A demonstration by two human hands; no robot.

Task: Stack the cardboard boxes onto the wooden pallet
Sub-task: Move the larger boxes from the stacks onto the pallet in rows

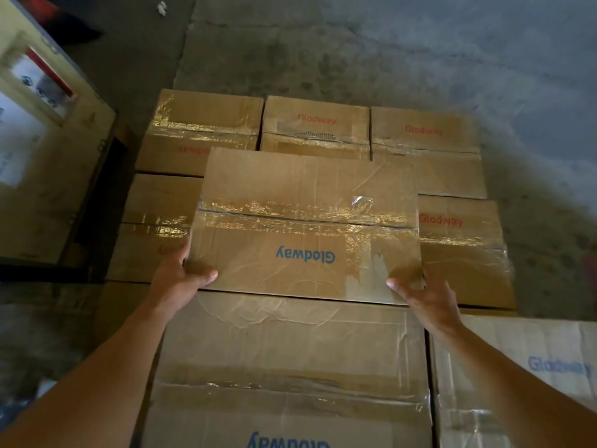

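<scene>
A taped cardboard box with blue upside-down "Glodway" print [307, 221] sits in the middle, above the layer of boxes around it. My left hand [184, 274] grips its near left corner and my right hand [420, 291] grips its near right corner. Around it lie more taped boxes: three in the far row [206, 124] [315, 124] [426, 134], one at the left [155, 221], one at the right with red print [465, 250]. Two closer boxes [290, 367] [517, 383] lie under my forearms. The pallet is hidden beneath the boxes.
A large pale carton with a printed label [38, 150] stands at the left on a dark frame [97, 205]. Bare concrete floor [387, 43] stretches beyond and to the right of the stack. A scrap of white paper [161, 8] lies on the far floor.
</scene>
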